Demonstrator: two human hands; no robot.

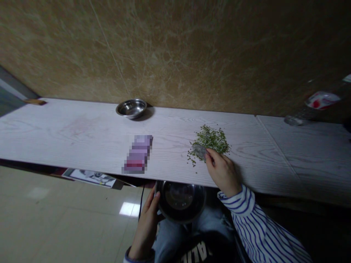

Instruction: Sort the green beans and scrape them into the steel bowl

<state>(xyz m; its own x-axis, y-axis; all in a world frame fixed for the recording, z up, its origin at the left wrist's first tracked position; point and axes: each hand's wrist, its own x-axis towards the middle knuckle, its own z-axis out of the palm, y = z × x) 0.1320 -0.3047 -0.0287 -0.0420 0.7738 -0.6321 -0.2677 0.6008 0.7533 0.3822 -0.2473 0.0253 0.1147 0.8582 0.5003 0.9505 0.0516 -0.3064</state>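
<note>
Small green beans (210, 138), perhaps mung beans, lie spread in a loose pile on the pale wood-grain table. My right hand (223, 171) is at the pile's near edge, fingers closed on a greyish, rounded flat piece (199, 151) whose kind I cannot make out. That piece touches or hovers just over the beans. Below the table's front edge, above my lap, my left hand (149, 210) grips the left rim of a large metal bowl (182, 215). Inside it are a few small bright specks, too small to name.
A small steel bowl (131, 109) stands at the back by the wall. A blurred-out purple flat item (138, 155) lies left of the beans. At the right back, a clear plastic bottle (312, 106) stands. Under the table's front edge a box (91, 178) sticks out.
</note>
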